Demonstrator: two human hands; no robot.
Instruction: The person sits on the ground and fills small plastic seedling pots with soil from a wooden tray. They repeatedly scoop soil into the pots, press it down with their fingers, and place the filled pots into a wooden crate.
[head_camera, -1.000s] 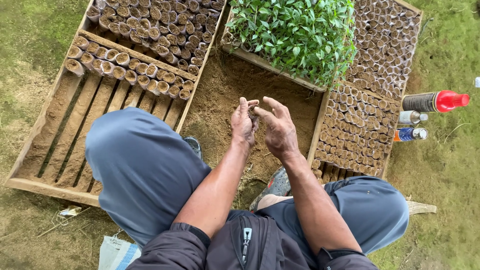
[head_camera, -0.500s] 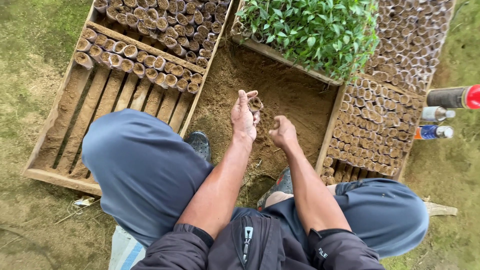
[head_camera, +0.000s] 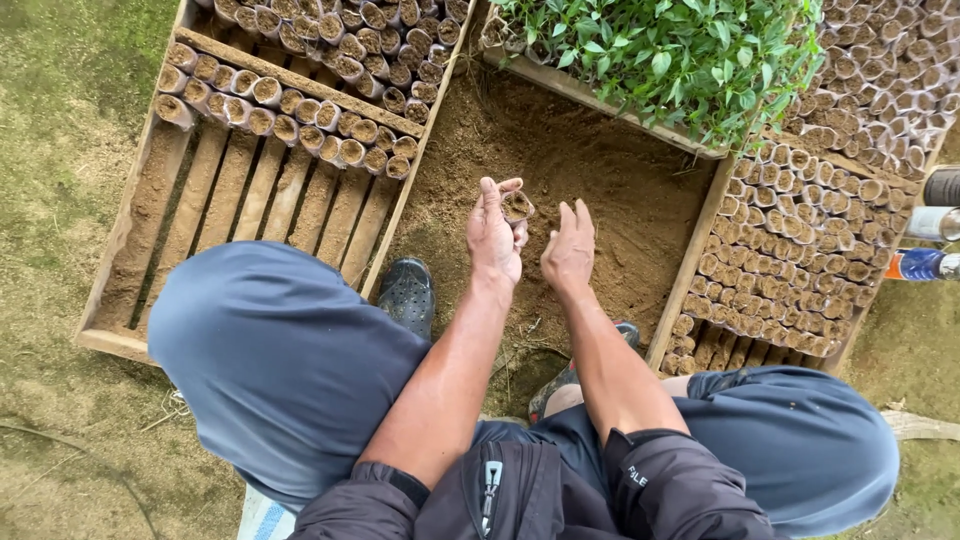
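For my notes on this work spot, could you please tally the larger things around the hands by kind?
Wooden crates: 2, a slatted one on the left and one on the right.
Bottles: 3, at the right edge.
Shoes: 2.
Soil-filled tube in the left hand: 1.
Patch of seedlings: 1.
Total: 9. The right hand holds nothing visible.

Open soil patch (head_camera: 600, 170) ahead, hemmed by slatted crate (head_camera: 250, 200) left, seedling tray (head_camera: 660, 50) beyond, potted crate (head_camera: 790, 250) right

The scene is lit evenly by soft, diffuse daylight, and no hard shadows or glare are seen. Everything is kept in sharp focus. Slight wide-angle stretching is noticed at the edges.
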